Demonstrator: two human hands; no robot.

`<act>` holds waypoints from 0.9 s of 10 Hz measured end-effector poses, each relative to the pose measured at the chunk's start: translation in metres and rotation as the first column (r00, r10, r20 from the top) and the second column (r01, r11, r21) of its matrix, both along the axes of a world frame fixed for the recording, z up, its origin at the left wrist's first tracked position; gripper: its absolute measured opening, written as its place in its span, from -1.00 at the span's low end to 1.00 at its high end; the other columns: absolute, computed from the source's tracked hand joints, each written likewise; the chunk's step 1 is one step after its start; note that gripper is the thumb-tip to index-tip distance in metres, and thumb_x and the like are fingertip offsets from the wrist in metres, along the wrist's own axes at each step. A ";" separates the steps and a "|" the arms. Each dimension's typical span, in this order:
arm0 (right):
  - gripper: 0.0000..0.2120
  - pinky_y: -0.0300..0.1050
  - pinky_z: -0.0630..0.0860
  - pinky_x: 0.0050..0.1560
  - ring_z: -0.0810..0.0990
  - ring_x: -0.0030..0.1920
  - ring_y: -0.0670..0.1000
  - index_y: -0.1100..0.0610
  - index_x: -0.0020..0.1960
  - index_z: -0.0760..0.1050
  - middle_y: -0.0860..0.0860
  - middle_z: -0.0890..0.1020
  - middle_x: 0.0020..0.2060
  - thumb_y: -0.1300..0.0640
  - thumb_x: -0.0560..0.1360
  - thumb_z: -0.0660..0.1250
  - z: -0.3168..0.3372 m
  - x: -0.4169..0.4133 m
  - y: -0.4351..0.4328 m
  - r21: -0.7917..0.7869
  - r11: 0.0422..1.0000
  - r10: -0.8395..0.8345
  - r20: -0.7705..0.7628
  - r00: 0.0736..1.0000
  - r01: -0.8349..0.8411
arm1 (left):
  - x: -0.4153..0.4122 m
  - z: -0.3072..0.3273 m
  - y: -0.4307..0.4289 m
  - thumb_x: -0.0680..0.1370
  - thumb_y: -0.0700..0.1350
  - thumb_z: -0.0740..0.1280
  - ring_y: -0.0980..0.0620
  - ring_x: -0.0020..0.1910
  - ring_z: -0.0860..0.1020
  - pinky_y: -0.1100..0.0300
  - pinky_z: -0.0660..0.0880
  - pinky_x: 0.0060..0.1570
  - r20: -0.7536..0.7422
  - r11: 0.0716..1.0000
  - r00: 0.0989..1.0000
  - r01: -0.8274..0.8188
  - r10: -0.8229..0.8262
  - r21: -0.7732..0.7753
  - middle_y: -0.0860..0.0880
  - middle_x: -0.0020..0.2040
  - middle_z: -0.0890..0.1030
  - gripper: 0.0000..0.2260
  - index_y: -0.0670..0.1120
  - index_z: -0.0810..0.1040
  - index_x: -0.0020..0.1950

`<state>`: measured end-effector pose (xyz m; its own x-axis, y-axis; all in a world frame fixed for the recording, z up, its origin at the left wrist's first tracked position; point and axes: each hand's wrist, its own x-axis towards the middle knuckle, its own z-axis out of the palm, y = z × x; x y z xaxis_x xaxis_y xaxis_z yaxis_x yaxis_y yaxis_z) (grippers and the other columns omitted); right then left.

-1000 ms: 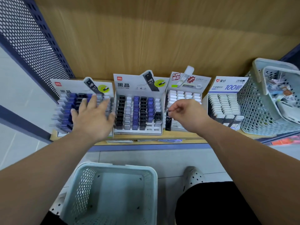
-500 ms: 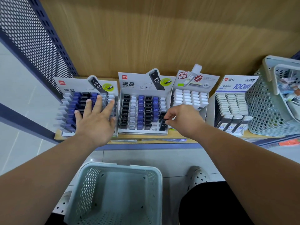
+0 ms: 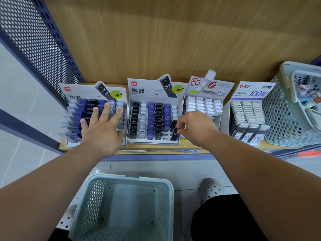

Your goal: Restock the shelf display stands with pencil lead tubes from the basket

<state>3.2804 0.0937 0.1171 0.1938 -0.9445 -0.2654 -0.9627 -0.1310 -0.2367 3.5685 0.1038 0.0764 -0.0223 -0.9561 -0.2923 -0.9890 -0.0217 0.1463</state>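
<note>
Floor basket (image 3: 132, 178): pale perforated plastic, nearest the person.
Left hand (image 3: 102, 131): flat, fingers spread across the left stand (image 3: 76, 94), likely to steady it.
Right hand (image 3: 196, 126): pinches one black lead tube (image 3: 174, 133), upright at the front right column of the middle stand (image 3: 147, 89), seemingly only half seated.
Far right: shelf basket (image 3: 278, 119), holding mixed stock.

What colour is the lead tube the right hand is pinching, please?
Black lead tube, white lettering; head view.
</note>
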 end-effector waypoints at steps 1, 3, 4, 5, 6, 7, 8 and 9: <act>-0.87 -0.06 0.58 0.01 0.63 0.01 0.10 0.06 0.07 0.67 0.03 0.69 -0.02 0.15 0.57 0.37 0.000 -0.003 -0.001 0.004 1.000 0.000 -0.052 0.999 0.000 | -0.001 0.000 0.000 0.64 0.17 0.10 -0.14 0.60 -0.24 -0.32 -0.11 0.49 -0.001 1.000 1.000 0.001 -0.001 0.000 0.05 0.63 -0.27 -0.38 0.27 -0.20 0.59; -0.87 -0.12 0.55 -0.04 0.64 0.02 0.09 0.06 0.07 0.68 0.02 0.71 -0.03 0.16 0.56 0.38 -0.005 -0.003 0.004 0.038 0.999 0.007 -0.057 0.998 -0.005 | -0.001 -0.002 -0.001 0.63 0.18 0.10 -0.14 0.60 -0.25 -0.32 -0.13 0.49 -0.001 1.000 1.000 -0.003 0.003 -0.005 0.05 0.63 -0.27 -0.38 0.27 -0.20 0.59; -0.91 -0.05 0.59 0.01 0.65 -0.02 0.10 0.09 0.00 0.69 0.03 0.71 -0.07 0.16 0.55 0.41 -0.008 -0.001 0.005 0.048 0.999 0.014 -0.039 0.999 -0.012 | -0.001 -0.003 -0.002 0.63 0.18 0.10 -0.15 0.59 -0.25 -0.32 -0.14 0.49 -0.006 1.000 1.000 -0.001 0.001 -0.009 0.05 0.63 -0.27 -0.37 0.27 -0.20 0.59; -0.92 0.01 0.60 0.01 0.63 -0.05 0.11 0.09 -0.05 0.67 0.04 0.69 -0.06 0.16 0.55 0.39 -0.015 0.005 0.007 0.085 0.995 0.050 -0.071 0.996 -0.044 | -0.001 -0.003 -0.002 0.63 0.19 0.10 -0.15 0.60 -0.25 -0.32 -0.13 0.48 -0.007 1.000 1.000 0.000 0.000 -0.018 0.05 0.63 -0.27 -0.37 0.27 -0.20 0.58; -0.92 0.02 0.60 0.02 0.62 -0.03 0.12 0.03 -0.05 0.65 0.03 0.68 -0.01 0.16 0.56 0.39 -0.017 0.005 0.006 0.071 0.997 0.046 -0.086 0.995 -0.040 | 0.002 -0.004 -0.003 0.62 0.22 0.11 -0.14 0.60 -0.24 -0.33 -0.12 0.49 -0.019 1.000 1.000 0.004 -0.004 -0.026 0.05 0.63 -0.26 -0.36 0.28 -0.19 0.58; -0.90 0.03 0.61 0.03 0.63 0.00 0.12 0.03 0.02 0.65 0.02 0.68 0.01 0.15 0.55 0.38 -0.015 0.004 0.007 0.078 0.996 0.039 -0.087 0.995 -0.032 | 0.002 -0.002 -0.004 0.57 0.31 0.16 -0.12 0.60 -0.21 -0.31 -0.12 0.49 -0.058 1.000 0.998 -0.010 0.010 -0.004 0.07 0.64 -0.21 -0.33 0.31 -0.13 0.58; -0.85 0.01 0.60 0.00 0.61 0.00 0.11 0.03 0.06 0.63 0.01 0.66 0.01 0.00 0.53 0.41 -0.006 0.004 0.010 0.050 0.995 0.087 -0.114 0.990 -0.082 | 0.003 0.007 -0.004 0.54 0.30 0.23 -0.10 0.61 -0.11 -0.27 -0.07 0.51 -0.116 0.999 0.993 -0.030 0.027 -0.030 0.05 0.65 -0.06 -0.35 0.28 0.05 0.58; -0.79 -0.04 0.59 -0.01 0.62 -0.03 0.05 0.00 -0.03 0.64 -0.04 0.68 -0.09 -0.13 0.52 0.44 0.014 -0.004 0.004 0.025 1.000 -0.002 -0.042 0.999 0.003 | 0.008 0.026 -0.008 0.54 0.14 0.34 -0.18 0.53 0.19 -0.17 0.15 0.50 -0.259 0.965 0.965 -0.102 0.038 -0.239 -0.09 0.53 0.33 -0.46 0.08 0.36 0.51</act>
